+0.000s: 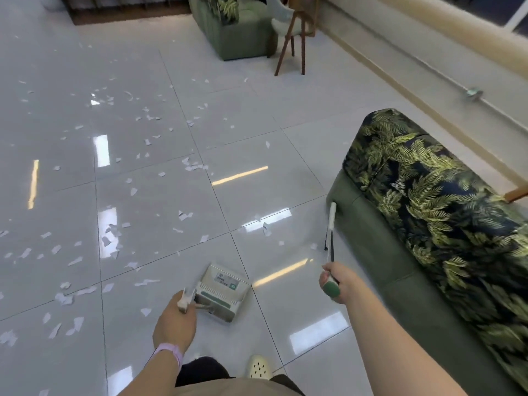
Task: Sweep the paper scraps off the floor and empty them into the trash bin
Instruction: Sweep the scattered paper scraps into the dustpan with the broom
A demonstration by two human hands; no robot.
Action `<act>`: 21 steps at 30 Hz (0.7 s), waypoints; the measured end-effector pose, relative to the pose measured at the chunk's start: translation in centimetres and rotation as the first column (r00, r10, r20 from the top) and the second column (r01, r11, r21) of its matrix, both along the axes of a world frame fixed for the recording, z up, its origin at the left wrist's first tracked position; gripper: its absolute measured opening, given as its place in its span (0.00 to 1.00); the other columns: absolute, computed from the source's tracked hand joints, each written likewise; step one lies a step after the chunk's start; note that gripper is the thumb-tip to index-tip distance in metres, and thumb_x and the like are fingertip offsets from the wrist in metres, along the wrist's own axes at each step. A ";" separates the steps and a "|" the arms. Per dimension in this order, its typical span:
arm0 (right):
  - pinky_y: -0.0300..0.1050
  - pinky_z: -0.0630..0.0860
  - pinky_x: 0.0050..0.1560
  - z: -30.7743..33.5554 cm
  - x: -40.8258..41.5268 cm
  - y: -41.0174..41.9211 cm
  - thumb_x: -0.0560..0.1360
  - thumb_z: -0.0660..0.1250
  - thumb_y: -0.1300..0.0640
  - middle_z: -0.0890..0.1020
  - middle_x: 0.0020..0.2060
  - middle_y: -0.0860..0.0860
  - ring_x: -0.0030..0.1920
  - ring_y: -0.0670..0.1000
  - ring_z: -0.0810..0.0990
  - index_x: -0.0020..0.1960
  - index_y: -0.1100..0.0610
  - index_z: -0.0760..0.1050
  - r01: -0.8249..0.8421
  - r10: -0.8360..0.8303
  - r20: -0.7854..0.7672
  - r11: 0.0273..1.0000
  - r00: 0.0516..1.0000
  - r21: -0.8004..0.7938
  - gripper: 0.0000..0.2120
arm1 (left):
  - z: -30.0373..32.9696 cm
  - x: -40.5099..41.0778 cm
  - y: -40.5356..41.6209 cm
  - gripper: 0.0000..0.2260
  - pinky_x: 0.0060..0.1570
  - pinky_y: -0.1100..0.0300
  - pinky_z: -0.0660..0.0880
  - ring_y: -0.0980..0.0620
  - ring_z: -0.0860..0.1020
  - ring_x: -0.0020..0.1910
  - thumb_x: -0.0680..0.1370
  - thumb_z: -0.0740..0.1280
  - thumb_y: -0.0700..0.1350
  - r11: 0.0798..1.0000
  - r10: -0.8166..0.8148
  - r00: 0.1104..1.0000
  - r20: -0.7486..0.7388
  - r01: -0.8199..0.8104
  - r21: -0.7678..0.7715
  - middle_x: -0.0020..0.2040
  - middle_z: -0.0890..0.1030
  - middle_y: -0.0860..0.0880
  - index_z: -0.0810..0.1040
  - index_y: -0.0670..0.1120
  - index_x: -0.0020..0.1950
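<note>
Several white paper scraps (114, 235) lie scattered over the glossy grey tiled floor, mostly left and centre. My left hand (175, 321) grips the pale handle of a cream-and-green dustpan (223, 292) that sits on the floor just in front of me. My right hand (338, 281) grips the green-capped end of a thin broom handle; the broom (331, 232) slants forward, its head down by the base of the sofa on the right. No trash bin is in view.
A green sofa with leaf-print cushions (423, 201) fills the right side. Another green sofa (231, 27) and a wooden-legged chair (291, 44) stand at the back. A low wall ledge (428, 70) runs along the right. My shoe (258, 367) shows at the bottom.
</note>
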State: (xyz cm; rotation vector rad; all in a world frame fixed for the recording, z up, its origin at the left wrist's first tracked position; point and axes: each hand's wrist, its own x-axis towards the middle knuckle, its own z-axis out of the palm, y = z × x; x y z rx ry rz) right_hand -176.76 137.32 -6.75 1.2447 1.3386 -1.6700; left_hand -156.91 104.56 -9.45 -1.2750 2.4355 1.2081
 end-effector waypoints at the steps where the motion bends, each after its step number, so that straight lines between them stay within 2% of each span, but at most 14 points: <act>1: 0.32 0.67 0.18 0.0 -0.2 0.5 0.80 0.58 0.63 0.69 0.25 0.51 0.16 0.45 0.68 0.50 0.57 0.67 -0.010 0.010 -0.001 0.999 1.000 0.040 0.02 | 0.2 -0.6 0.0 0.16 0.55 0.51 0.74 0.43 0.78 0.54 0.83 0.62 0.50 1.000 0.003 1.000 -0.016 -0.003 0.008 0.56 0.81 0.50 0.73 0.53 0.72; 3: 0.32 0.66 0.17 -0.2 -0.7 1.0 0.80 0.58 0.63 0.68 0.29 0.51 0.15 0.45 0.68 0.48 0.58 0.68 -0.055 0.056 -0.007 0.991 0.998 0.126 0.03 | 0.4 -2.1 -0.3 0.19 0.61 0.49 0.72 0.40 0.77 0.62 0.83 0.63 0.50 1.000 0.015 0.999 -0.044 -0.013 0.027 0.64 0.80 0.47 0.72 0.51 0.74; 4: 0.32 0.66 0.17 -0.2 -1.0 1.1 0.80 0.58 0.64 0.69 0.30 0.51 0.15 0.45 0.68 0.47 0.59 0.69 -0.083 0.085 -0.002 0.984 0.996 0.160 0.04 | 0.5 -2.9 -0.7 0.18 0.62 0.49 0.72 0.40 0.77 0.63 0.83 0.63 0.50 0.999 0.014 0.998 -0.053 -0.012 0.033 0.65 0.80 0.46 0.73 0.50 0.74; 6: 0.32 0.66 0.18 -0.6 -1.5 0.8 0.80 0.61 0.63 0.70 0.31 0.52 0.16 0.46 0.69 0.45 0.60 0.71 -0.146 0.143 0.028 0.966 0.989 0.214 0.05 | 0.2 -4.5 -1.5 0.17 0.60 0.48 0.74 0.40 0.78 0.60 0.83 0.62 0.51 0.999 -0.001 0.998 -0.061 0.004 0.047 0.62 0.81 0.46 0.74 0.51 0.72; 8: 0.35 0.68 0.21 -1.2 -1.9 -0.3 0.77 0.65 0.63 0.72 0.29 0.53 0.18 0.47 0.70 0.46 0.60 0.74 -0.274 0.262 0.081 0.925 0.962 0.262 0.01 | -0.1 -5.9 -2.5 0.16 0.58 0.49 0.75 0.42 0.78 0.56 0.83 0.62 0.51 0.998 -0.017 0.998 -0.057 0.021 0.061 0.58 0.81 0.48 0.75 0.52 0.70; 10: 0.40 0.71 0.30 -1.8 -2.4 -2.3 0.74 0.66 0.64 0.74 0.28 0.54 0.24 0.50 0.72 0.49 0.62 0.77 -0.444 0.423 0.134 0.850 0.896 0.284 0.05 | -0.4 -7.0 -3.6 0.16 0.56 0.50 0.75 0.43 0.78 0.54 0.83 0.62 0.51 0.997 -0.024 0.999 -0.048 0.028 0.073 0.57 0.82 0.48 0.75 0.53 0.70; 12: 0.43 0.70 0.36 -1.7 -3.2 -5.5 0.73 0.64 0.65 0.74 0.31 0.54 0.30 0.52 0.72 0.48 0.62 0.79 -0.602 0.586 0.153 0.742 0.796 0.293 0.07 | -1.0 -7.8 -4.7 0.17 0.55 0.51 0.75 0.42 0.79 0.56 0.83 0.63 0.51 0.997 -0.022 0.999 -0.030 0.024 0.080 0.58 0.82 0.48 0.74 0.53 0.72; 14: 0.41 0.68 0.34 -0.8 -3.7 -9.7 0.71 0.61 0.65 0.74 0.34 0.54 0.32 0.53 0.72 0.46 0.61 0.81 -0.730 0.720 0.164 0.616 0.674 0.298 0.10 | -1.3 -8.3 -5.8 0.19 0.54 0.52 0.75 0.42 0.79 0.57 0.82 0.64 0.53 0.997 -0.004 1.000 -0.008 0.004 0.079 0.58 0.83 0.48 0.73 0.53 0.73; 16: 0.40 0.66 0.34 -0.3 -4.0 -13.7 0.68 0.60 0.65 0.75 0.34 0.53 0.33 0.54 0.71 0.44 0.59 0.80 -0.783 0.778 0.155 0.558 0.609 0.274 0.11 | -1.8 -8.2 -7.2 0.19 0.53 0.53 0.74 0.41 0.79 0.57 0.82 0.64 0.52 0.998 0.017 1.000 0.010 -0.017 0.068 0.58 0.83 0.47 0.73 0.53 0.74; 17: 0.41 0.67 0.34 -0.2 -3.9 -15.5 0.67 0.60 0.65 0.74 0.33 0.53 0.32 0.53 0.71 0.42 0.59 0.78 -0.786 0.780 0.145 0.571 0.609 0.236 0.09 | -2.1 -8.0 -7.9 0.19 0.52 0.53 0.74 0.40 0.79 0.56 0.82 0.64 0.51 0.998 0.029 0.999 0.023 -0.030 0.056 0.57 0.83 0.47 0.73 0.53 0.73; 18: 0.41 0.67 0.34 -0.3 -3.8 -17.2 0.66 0.60 0.65 0.73 0.30 0.53 0.31 0.53 0.71 0.42 0.60 0.76 -0.760 0.750 0.136 0.624 0.648 0.179 0.08 | -2.4 -7.9 -8.6 0.18 0.51 0.53 0.74 0.40 0.80 0.55 0.82 0.64 0.51 0.998 0.045 0.998 0.035 -0.047 0.047 0.56 0.84 0.47 0.73 0.54 0.73; 21: 0.36 0.66 0.22 -0.9 -4.1 -21.0 0.74 0.59 0.69 0.68 0.26 0.51 0.23 0.47 0.66 0.45 0.61 0.67 -0.510 0.511 0.147 0.859 0.847 -0.049 0.04 | -2.6 -8.3 -9.9 0.18 0.52 0.51 0.75 0.38 0.80 0.55 0.82 0.64 0.51 0.992 0.112 0.993 0.047 -0.114 0.048 0.55 0.84 0.46 0.73 0.54 0.72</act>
